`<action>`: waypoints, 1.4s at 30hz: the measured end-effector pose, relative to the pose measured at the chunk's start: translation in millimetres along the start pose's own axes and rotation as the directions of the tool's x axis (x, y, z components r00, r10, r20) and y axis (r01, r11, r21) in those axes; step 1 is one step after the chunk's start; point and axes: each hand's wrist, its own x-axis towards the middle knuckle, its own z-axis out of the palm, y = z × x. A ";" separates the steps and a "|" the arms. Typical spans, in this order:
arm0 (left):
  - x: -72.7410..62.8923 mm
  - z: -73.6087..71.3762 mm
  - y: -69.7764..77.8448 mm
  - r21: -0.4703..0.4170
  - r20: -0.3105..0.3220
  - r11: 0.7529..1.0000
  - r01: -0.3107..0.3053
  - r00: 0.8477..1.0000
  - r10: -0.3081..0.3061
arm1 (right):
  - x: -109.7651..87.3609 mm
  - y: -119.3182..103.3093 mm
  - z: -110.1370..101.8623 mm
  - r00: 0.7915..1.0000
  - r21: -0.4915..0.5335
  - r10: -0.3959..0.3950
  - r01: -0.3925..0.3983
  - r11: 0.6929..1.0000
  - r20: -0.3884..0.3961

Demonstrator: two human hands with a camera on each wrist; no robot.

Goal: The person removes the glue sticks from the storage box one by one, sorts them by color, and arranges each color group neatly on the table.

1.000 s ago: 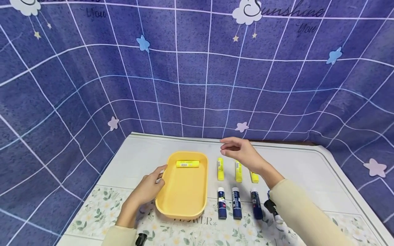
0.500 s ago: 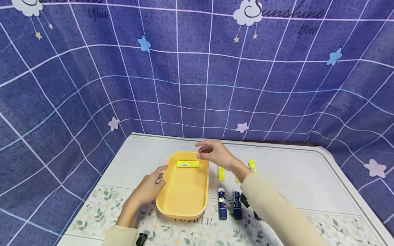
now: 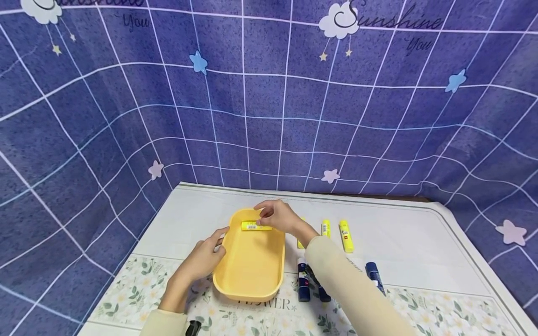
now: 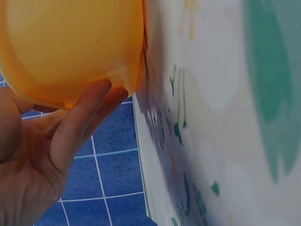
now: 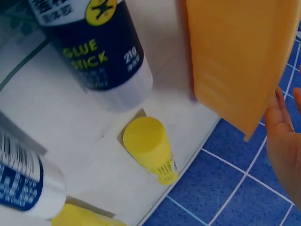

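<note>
My left hand grips the left side of an orange-yellow plastic tray, thumb at the rim and fingers against the outer wall, as the left wrist view shows. Inside the tray, near its far end, a yellow tube with a printed label lies crosswise. Over the tray's far right corner, my right hand has its thumb overlapping that tube's right end. Its index finger stretches beyond the tube, with a gap between the two. At the right wrist view's edge, the right hand shows only partly, beside the tray wall.
Right of the tray are more yellow tubes, one partly behind the right hand. Nearer stand dark blue glue sticks with white caps, some hidden by the right sleeve. A blue patterned curtain hangs behind the white table.
My right hand has moved left and down, from above the yellow tubes on the table to the tube in the tray. The left hand stays at the tray's side.
</note>
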 end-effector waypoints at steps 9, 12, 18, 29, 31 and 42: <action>0.4 -0.5 -0.6 0.015 0.015 1.000 -0.001 1.000 0.001 | 11.2 3.8 16.3 1.000 -0.139 -0.009 0.006 0.990 -0.018; 0.1 -0.8 -0.7 0.019 0.019 1.000 -0.001 1.000 0.000 | 12.8 4.2 19.6 1.000 -0.148 -0.001 -0.002 0.989 -0.023; 0.0 -1.1 -2.1 0.030 0.017 1.000 -0.008 1.000 0.008 | 15.0 2.6 25.2 0.999 -0.190 0.010 -0.017 0.982 -0.037; 0.6 -0.5 -2.9 0.027 0.010 1.000 -0.008 1.000 0.008 | 21.3 3.5 34.0 1.000 -0.376 -0.001 -0.008 0.927 -0.023; 0.5 0.0 -3.3 0.022 0.011 1.000 -0.008 1.000 0.008 | 21.2 4.0 35.5 1.000 -0.402 0.010 -0.014 0.916 -0.012; 1.1 -1.5 -2.5 0.031 0.006 0.999 -0.015 1.000 0.015 | 19.6 2.1 45.0 0.999 -0.476 0.037 -0.023 0.879 0.019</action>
